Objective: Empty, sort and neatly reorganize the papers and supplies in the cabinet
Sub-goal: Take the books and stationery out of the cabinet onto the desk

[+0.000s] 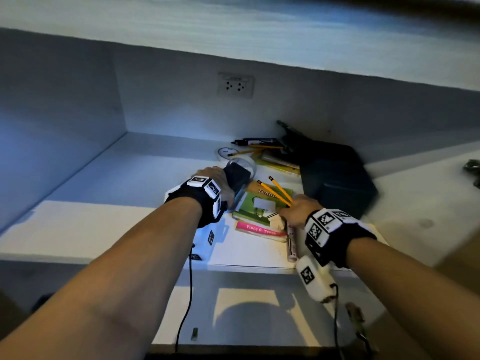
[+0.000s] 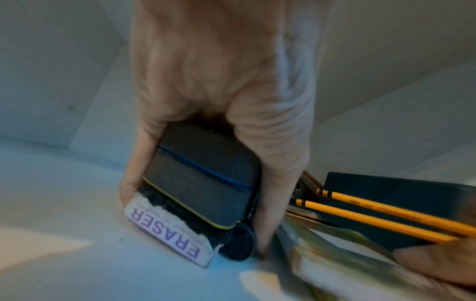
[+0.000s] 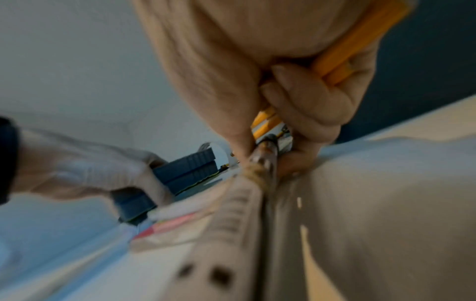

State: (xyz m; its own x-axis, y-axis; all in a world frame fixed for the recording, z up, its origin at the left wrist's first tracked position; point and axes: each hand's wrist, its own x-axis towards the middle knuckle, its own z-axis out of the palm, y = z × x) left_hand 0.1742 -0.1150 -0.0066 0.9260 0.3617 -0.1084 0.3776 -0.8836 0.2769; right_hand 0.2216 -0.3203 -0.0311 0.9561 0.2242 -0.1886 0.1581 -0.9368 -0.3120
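Observation:
My left hand (image 1: 228, 188) grips a stack of dark felt board erasers (image 2: 201, 179) standing on the cabinet shelf (image 1: 130, 178); the lowest one carries a torn white label reading ERASER (image 2: 165, 228). A dark round cap (image 2: 239, 244) is pressed against the stack. Just to the right, my right hand (image 1: 288, 211) holds two yellow pencils (image 1: 279, 190) pointing up and back, together with a thin pen-like stick (image 3: 268, 158). Under both hands lie a green booklet (image 1: 259, 206) and a pink-labelled booklet (image 1: 259, 229).
A dark box (image 1: 337, 178) stands at the right of the shelf. Behind it lie black markers (image 1: 255, 142), more pencils, a small round dial (image 1: 226, 153) and a clear tape roll (image 1: 245, 162). A wall socket (image 1: 235, 85) sits on the back wall. White sheets (image 1: 246, 250) cover the front edge.

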